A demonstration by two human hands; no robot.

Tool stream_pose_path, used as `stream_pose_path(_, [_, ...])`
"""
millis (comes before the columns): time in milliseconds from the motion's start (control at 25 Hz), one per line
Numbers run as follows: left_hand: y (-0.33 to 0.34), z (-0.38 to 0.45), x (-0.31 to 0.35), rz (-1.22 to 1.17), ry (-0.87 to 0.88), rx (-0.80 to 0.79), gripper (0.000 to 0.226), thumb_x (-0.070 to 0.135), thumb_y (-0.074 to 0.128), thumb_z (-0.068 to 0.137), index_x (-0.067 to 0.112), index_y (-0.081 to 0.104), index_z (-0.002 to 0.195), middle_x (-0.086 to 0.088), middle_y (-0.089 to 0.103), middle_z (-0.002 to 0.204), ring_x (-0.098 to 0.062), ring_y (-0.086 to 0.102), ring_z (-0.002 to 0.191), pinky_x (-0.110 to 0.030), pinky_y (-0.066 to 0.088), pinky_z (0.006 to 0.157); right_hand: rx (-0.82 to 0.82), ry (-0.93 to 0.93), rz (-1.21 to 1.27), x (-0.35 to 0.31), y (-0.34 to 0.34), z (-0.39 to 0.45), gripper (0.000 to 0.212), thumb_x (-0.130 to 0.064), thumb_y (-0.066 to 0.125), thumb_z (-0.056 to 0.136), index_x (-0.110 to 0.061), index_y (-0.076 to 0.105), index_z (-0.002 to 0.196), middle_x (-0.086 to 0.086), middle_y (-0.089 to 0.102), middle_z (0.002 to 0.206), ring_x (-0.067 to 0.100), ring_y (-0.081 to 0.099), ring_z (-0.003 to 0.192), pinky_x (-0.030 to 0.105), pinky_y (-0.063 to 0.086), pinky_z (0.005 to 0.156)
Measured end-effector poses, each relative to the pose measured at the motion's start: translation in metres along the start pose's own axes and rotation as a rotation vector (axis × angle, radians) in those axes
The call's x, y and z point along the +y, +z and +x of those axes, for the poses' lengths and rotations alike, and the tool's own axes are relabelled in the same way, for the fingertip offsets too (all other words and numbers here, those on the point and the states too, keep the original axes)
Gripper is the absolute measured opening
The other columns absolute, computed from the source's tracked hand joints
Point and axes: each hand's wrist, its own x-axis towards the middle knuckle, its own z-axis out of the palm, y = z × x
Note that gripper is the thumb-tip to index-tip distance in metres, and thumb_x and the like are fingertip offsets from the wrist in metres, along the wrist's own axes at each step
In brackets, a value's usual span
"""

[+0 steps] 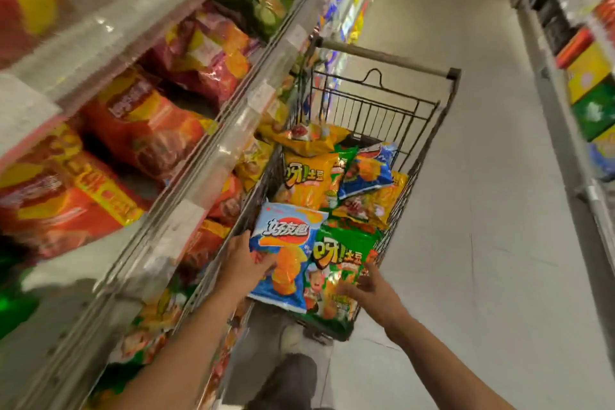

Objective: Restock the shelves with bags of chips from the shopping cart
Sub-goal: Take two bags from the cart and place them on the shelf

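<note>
Supermarket aisle, pale floor; stocked shelves (pixel 186 156) run along the left, a second rack on the far right.

Item: shopping cart (pixel 429 130), wire, parked just beside the left shelves, holding a heap of bags of chips in yellow, green and blue.

Item: blue bag (pixel 283 256), nearest the person, lying on top at the cart's near left corner. Left hand (pixel 244 265) grips its left edge, thumb over the front, fingers hidden behind.

Item: green bag (pixel 336 273), touching the blue one on its right. Right hand (pixel 369 286) rests against its right side, fingers spread and fairly straight; whether it pinches the bag cannot be told.

Step in hand, as judged: picking stock out of the cart. Next move calls for a firm hold on each bag, a lift clear of the cart wall, and a swing left to a shelf gap of matching product.
</note>
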Motion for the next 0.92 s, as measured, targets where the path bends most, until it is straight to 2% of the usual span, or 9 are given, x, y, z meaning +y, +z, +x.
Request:
stream_pose_path(80, [0.006, 0.026, -0.009, 0.058, -0.05, -0.045, 0.095, 0.04, 0.075, 0.088, 0.004, 0.022, 0.158, -0.019, 0.023, 0.164, -0.032, 0.023, 0.151, -0.042, 0.025, 0.12, 0.009, 0.116, 0.042, -0.001, 0.017, 0.024, 0.066, -0.017, 0.078, 0.087, -0.019, 0.04, 0.14, 0.008, 0.066, 0.129, 0.024, 0.067, 0.111, 0.042, 0.056, 0.097])
stream_pose_path(160, [0.013, 0.046, -0.019, 0.095, -0.098, -0.094, 0.103, 0.045, 0.075, 0.086, 0.007, 0.015, 0.16, -0.016, 0.016, 0.167, -0.031, 0.016, 0.153, -0.046, 0.021, 0.123, 0.072, 0.199, 0.07, 0.0, 0.034, 0.047, 0.071, -0.014, 0.08, 0.083, -0.014, 0.036, 0.138, 0.012, 0.061, 0.135, 0.03, 0.063, 0.117, 0.052, 0.051, 0.103])
stream_pose_path(320, [0.021, 0.068, -0.035, 0.022, -0.204, -0.2, 0.107, 0.048, 0.083, 0.077, 0.012, 0.023, 0.158, -0.016, 0.033, 0.161, -0.035, 0.035, 0.145, -0.052, 0.036, 0.115, 0.235, 0.359, 0.029, 0.007, 0.06, 0.076, 0.101, -0.02, 0.085, 0.079, -0.009, 0.017, 0.152, 0.018, 0.047, 0.15, 0.037, 0.049, 0.135, 0.052, 0.041, 0.112])
stream_pose_path(440, [0.021, 0.066, -0.038, -0.117, -0.237, -0.243, 0.11, 0.047, 0.088, 0.07, 0.015, 0.028, 0.156, -0.014, 0.041, 0.155, -0.033, 0.043, 0.14, -0.053, 0.04, 0.112, 0.28, 0.441, 0.125, 0.01, 0.064, 0.084, 0.097, -0.014, 0.087, 0.074, -0.017, 0.024, 0.147, 0.015, 0.057, 0.138, 0.036, 0.058, 0.123, 0.055, 0.048, 0.106])
stream_pose_path(560, [0.025, 0.06, -0.042, -0.071, -0.196, -0.247, 0.092, 0.05, 0.087, 0.066, 0.013, 0.05, 0.141, -0.015, 0.05, 0.137, -0.033, 0.051, 0.13, -0.053, 0.046, 0.106, 0.268, 0.476, 0.166, 0.018, 0.061, 0.089, 0.088, -0.012, 0.089, 0.071, -0.02, 0.031, 0.136, 0.01, 0.061, 0.126, 0.033, 0.063, 0.114, 0.055, 0.054, 0.097])
stream_pose_path(640, [0.023, 0.06, -0.039, -0.038, -0.163, -0.214, 0.073, 0.045, 0.089, 0.069, 0.011, 0.061, 0.127, -0.013, 0.053, 0.126, -0.031, 0.056, 0.121, -0.051, 0.05, 0.1, 0.276, 0.461, 0.158, 0.02, 0.061, 0.089, 0.082, -0.014, 0.089, 0.071, -0.022, 0.034, 0.131, 0.007, 0.062, 0.123, 0.029, 0.063, 0.108, 0.048, 0.056, 0.092])
stream_pose_path(760, [0.02, 0.055, -0.029, -0.105, -0.137, -0.154, 0.053, 0.03, 0.091, 0.072, 0.014, 0.064, 0.115, -0.01, 0.061, 0.116, -0.027, 0.063, 0.109, -0.05, 0.056, 0.092, 0.278, 0.4, 0.209, 0.025, 0.061, 0.083, 0.076, -0.017, 0.092, 0.068, -0.025, 0.04, 0.123, -0.003, 0.066, 0.112, 0.02, 0.065, 0.095, 0.042, 0.057, 0.084])
stream_pose_path(840, [0.017, 0.048, -0.02, -0.191, -0.131, -0.189, 0.044, 0.021, 0.089, 0.075, 0.025, 0.062, 0.109, -0.002, 0.071, 0.106, -0.021, 0.071, 0.098, -0.047, 0.06, 0.086, 0.276, 0.34, 0.262, 0.03, 0.06, 0.075, 0.078, -0.024, 0.094, 0.064, -0.024, 0.046, 0.125, -0.007, 0.07, 0.109, 0.016, 0.069, 0.095, 0.043, 0.059, 0.084])
stream_pose_path(920, [0.011, 0.042, -0.011, -0.208, -0.102, -0.215, 0.043, 0.022, 0.088, 0.076, 0.033, 0.057, 0.105, 0.01, 0.073, 0.097, -0.007, 0.072, 0.089, -0.032, 0.061, 0.077, 0.289, 0.284, 0.31, 0.035, 0.058, 0.067, 0.075, -0.027, 0.094, 0.065, -0.027, 0.049, 0.125, -0.007, 0.072, 0.11, 0.017, 0.072, 0.098, 0.045, 0.06, 0.085])
